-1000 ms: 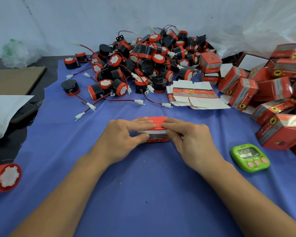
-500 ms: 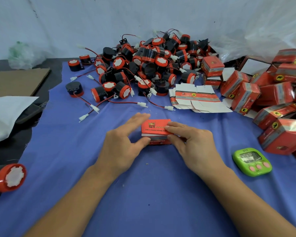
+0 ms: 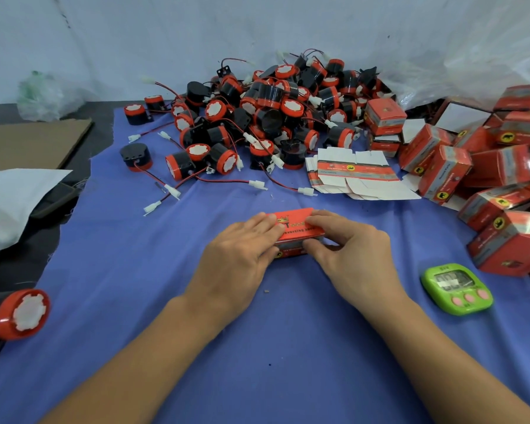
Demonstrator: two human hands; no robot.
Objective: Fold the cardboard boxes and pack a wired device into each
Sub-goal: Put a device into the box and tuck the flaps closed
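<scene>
A small red cardboard box lies on the blue cloth in front of me. My left hand lies over its left end with fingers flat on top and the thumb at its near side. My right hand pinches its right end, fingers on top and thumb on the front face. A pile of black-and-red wired devices lies at the back. Flat unfolded box blanks lie just behind and right of the box.
Several folded red boxes are heaped at the right. A green timer sits near my right wrist. One loose device lies at the left edge. Brown cardboard and a white sheet lie off the cloth at left.
The left hand's fingers have come down flat onto the box's top. The right hand has closed further over the right end. The box stays in place.
</scene>
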